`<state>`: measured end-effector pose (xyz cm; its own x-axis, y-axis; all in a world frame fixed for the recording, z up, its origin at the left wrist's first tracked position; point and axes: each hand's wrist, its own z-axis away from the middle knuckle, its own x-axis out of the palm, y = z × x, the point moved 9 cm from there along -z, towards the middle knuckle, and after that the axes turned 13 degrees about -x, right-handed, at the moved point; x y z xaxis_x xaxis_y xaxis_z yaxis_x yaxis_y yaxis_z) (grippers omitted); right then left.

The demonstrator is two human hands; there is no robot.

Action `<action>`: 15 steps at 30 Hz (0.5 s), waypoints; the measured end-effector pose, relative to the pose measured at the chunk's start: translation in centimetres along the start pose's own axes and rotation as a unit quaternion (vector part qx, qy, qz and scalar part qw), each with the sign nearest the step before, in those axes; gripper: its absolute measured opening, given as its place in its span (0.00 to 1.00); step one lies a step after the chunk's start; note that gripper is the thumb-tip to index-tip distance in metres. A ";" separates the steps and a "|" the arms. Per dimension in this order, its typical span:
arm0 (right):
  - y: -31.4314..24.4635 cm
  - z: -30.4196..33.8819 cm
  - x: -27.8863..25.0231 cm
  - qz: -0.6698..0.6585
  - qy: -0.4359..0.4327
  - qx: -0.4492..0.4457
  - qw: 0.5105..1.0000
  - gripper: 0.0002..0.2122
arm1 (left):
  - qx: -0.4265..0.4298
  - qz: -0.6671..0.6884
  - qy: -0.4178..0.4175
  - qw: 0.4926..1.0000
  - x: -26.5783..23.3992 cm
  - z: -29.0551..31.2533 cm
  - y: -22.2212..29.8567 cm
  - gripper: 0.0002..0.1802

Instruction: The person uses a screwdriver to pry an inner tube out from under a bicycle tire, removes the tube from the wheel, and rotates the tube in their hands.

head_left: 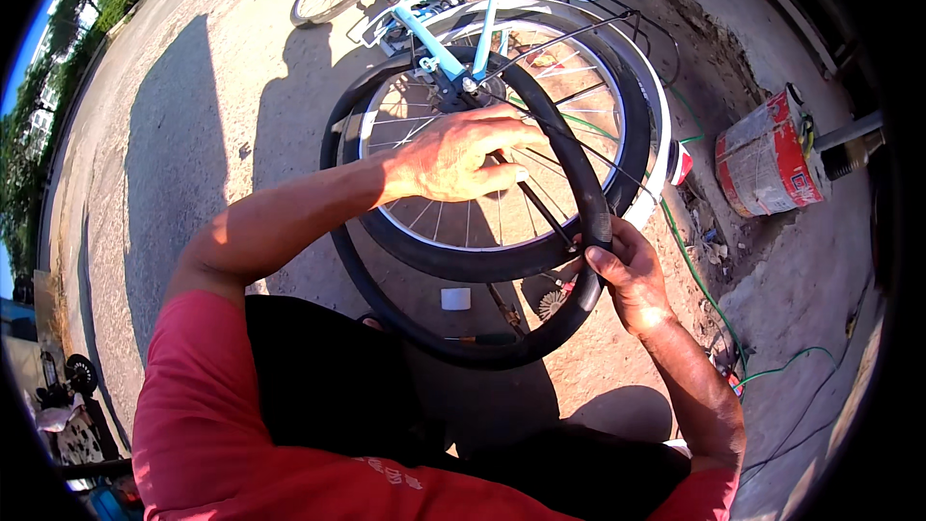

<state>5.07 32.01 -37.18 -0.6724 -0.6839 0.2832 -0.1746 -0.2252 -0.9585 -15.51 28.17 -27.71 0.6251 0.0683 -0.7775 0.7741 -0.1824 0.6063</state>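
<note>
A black inner tube (463, 357), rounded and looking inflated, hangs as a large loop in front of a bicycle wheel (434, 256) with a black tyre and silver rim. My right hand (632, 275) grips the tube at its right side, thumb on the near face and fingers curled behind. Over the wheel's spokes, inside the loop, my left hand (463, 156) has its fingers stretched out and thumb apart, with nothing visible in it. The bicycle's light blue frame (429, 39) lies on the ground beyond.
Below the wheel are a small white cylinder (455, 299), a dark-handled tool (482, 339) and a round brush-like disc (553, 305). At the right stands a worn red-and-white bucket (767, 156). A green hose (699, 287) trails along the ground near my right arm.
</note>
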 end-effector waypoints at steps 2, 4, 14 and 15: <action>-0.1 0.0 0.3 0.001 0.000 -0.001 1.000 0.28 | -0.072 -0.010 0.053 0.996 -3.7 1.0 -5.3 0.20; 0.8 -0.6 0.5 0.010 -0.012 0.020 1.000 0.32 | -0.169 0.052 0.149 0.973 -6.9 3.5 -12.9 0.17; 0.7 -0.5 -0.4 0.020 0.010 -0.003 1.000 0.28 | -0.595 0.031 0.178 0.783 -7.4 21.0 -33.4 0.39; 0.7 -0.6 -0.3 0.020 0.018 0.002 1.000 0.28 | -0.595 0.113 0.178 0.775 -6.9 20.7 -32.9 0.38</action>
<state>4.73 32.45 -37.98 -0.7039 -0.6674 0.2431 -0.1446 -0.2005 -0.9690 -47.33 13.38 -45.77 0.5828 0.4712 -0.6620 0.0525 0.7911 0.6094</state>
